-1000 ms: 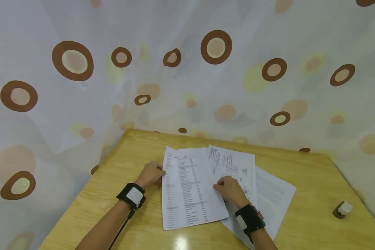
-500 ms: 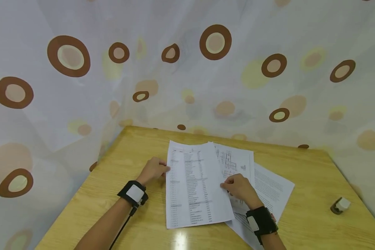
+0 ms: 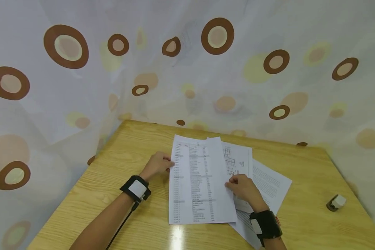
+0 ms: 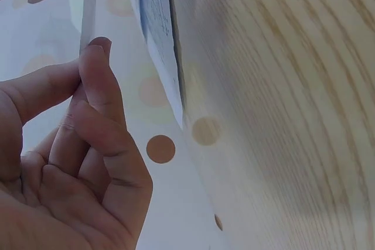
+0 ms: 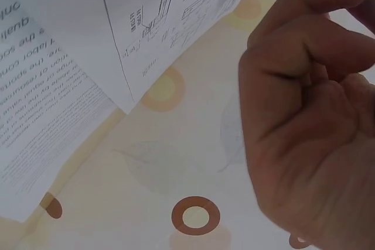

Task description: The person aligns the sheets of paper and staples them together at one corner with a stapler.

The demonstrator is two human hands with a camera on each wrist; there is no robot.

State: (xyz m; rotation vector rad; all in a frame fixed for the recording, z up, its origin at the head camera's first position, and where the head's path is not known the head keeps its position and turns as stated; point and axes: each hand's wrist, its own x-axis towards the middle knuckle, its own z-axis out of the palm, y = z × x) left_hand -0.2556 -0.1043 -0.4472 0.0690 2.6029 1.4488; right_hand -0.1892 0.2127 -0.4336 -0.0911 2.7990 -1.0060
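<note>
A sheet of paper (image 3: 200, 187) printed with a table of rows is held up off the table between both hands. My left hand (image 3: 157, 164) pinches its left edge between thumb and fingers, which the left wrist view shows with the sheet's edge in the fingertips. At the right edge, my right hand (image 3: 245, 189) pinches the same sheet; its fingertips are cut off at the top of the right wrist view. Behind and to the right lies a sheet with line drawings (image 3: 242, 158), partly covered. Under that, a sheet of dense text (image 3: 273, 184) sticks out, turned at an angle.
The papers are over a wooden table (image 3: 137, 139). A small object with a white block-shaped top and dark round base (image 3: 336, 202) stands near the table's right edge. A patterned curtain (image 3: 175, 76) hangs behind and at the sides.
Both hands have shifted to the right with the table-printed sheet, which has straightened more upright and covers more of the drawing sheet. The two sheets behind appear to lie as before.
</note>
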